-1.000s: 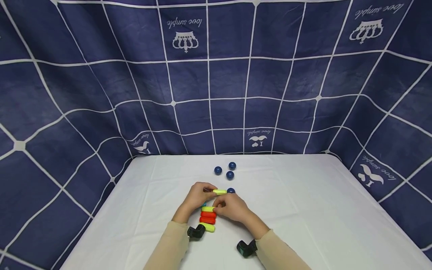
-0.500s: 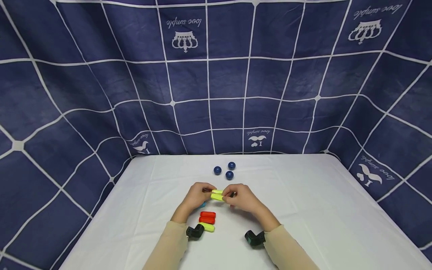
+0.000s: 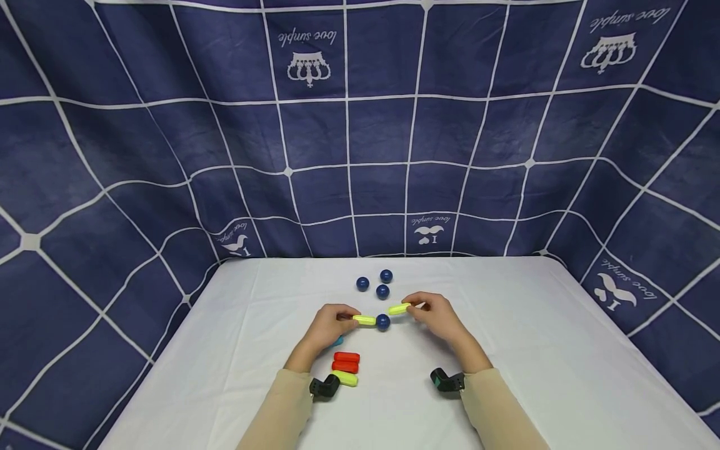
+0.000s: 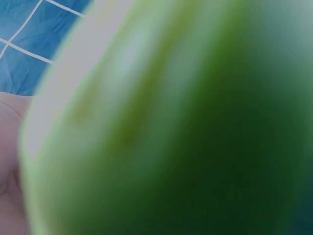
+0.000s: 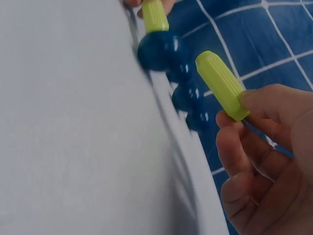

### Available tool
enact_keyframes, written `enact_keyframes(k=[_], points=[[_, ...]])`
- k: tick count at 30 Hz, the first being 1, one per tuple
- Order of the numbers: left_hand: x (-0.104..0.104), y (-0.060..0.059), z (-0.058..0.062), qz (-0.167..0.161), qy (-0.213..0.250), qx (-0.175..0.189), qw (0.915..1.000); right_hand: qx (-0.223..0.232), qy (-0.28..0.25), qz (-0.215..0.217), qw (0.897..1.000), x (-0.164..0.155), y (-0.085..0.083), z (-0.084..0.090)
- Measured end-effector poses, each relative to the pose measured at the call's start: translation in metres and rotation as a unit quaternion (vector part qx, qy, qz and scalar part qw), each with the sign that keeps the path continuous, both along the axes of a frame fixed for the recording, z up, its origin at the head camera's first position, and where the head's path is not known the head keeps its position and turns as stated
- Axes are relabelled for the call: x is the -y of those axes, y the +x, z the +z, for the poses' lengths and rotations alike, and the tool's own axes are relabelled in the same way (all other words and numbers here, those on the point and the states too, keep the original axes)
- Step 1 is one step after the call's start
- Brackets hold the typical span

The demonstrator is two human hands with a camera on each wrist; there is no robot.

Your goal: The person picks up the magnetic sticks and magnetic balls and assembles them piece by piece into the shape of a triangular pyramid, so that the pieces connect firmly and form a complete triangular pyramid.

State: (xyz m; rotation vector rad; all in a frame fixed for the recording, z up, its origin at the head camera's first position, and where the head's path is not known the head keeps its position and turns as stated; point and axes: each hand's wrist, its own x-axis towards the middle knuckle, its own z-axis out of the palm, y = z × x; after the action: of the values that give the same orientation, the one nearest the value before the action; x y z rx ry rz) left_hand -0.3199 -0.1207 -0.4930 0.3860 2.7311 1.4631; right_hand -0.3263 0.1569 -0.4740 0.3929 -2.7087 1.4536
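Note:
My left hand [image 3: 328,326] pinches a ribbed yellow-green stick [image 3: 364,320] by its left end. The other end of that stick meets a glossy dark blue ball [image 3: 382,322]. On the ball's right, my right hand [image 3: 435,314] holds a second yellow-green stick [image 5: 221,85] between thumb and fingers. Its free end points up and away from the ball in the right wrist view, with a gap between them. A large blurred green shape [image 4: 161,127] fills most of the left wrist view, hiding the left fingertips there.
Three more blue balls [image 3: 382,292] lie farther back on the white-covered table [image 3: 506,350]. Nearer the body are two red sticks [image 3: 345,362] and another yellow-green stick [image 3: 345,379]. Part of a blue piece [image 3: 337,341] shows beside the left wrist. A dark blue checked cloth [image 3: 382,131] hangs behind.
My right hand has picked up a yellow-green stick from the row beside the red ones and carried it away and rightward past the blue ball. The left hand stays in place.

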Motion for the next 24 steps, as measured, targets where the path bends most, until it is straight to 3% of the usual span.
enact_keyframes(k=[10,20,24], points=[[-0.001,0.002,0.002,0.0,-0.005,0.002,1.0,0.011,0.024,-0.011,1.0,-0.008,-0.006,-0.019],[-0.003,0.001,0.0,0.004,-0.012,0.023,0.9997,0.009,0.04,0.006,0.999,-0.008,-0.006,-0.021],[-0.003,0.001,0.0,0.005,-0.011,0.012,0.9999,0.017,0.048,0.017,0.999,-0.009,-0.004,-0.021]])
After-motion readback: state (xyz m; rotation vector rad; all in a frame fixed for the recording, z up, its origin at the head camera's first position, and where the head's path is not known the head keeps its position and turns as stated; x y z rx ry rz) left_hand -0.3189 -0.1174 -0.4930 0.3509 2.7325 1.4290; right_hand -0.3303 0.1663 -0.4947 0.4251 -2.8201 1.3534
